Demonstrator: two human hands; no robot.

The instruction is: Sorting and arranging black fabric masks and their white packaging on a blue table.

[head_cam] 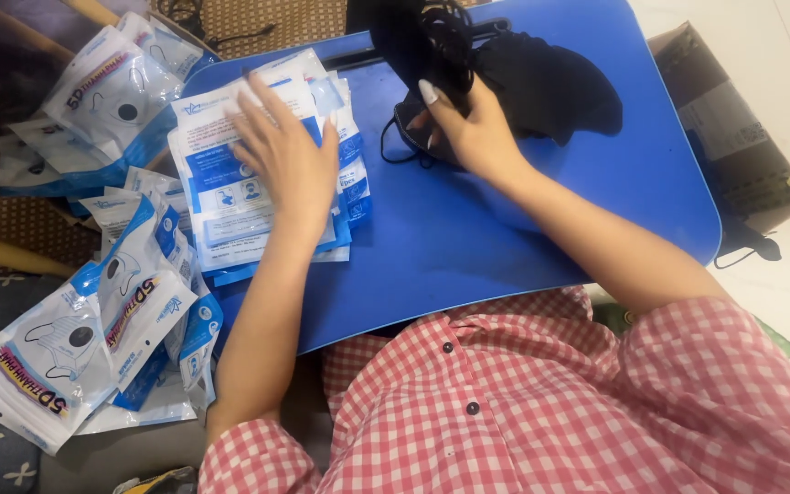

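Your hands are working at the blue lap table [468, 247], one on packets, one on masks.

Your left hand [285, 155] is lying flat, fingers spread, on the stack of white-and-blue packets [230, 210] at the table's left edge. Your right hand [468, 123] is closing its fingers on a black mask [413, 123] from the black pile [541, 82] at the far edge. More filled packets [93, 338] are lying off the table to your left.
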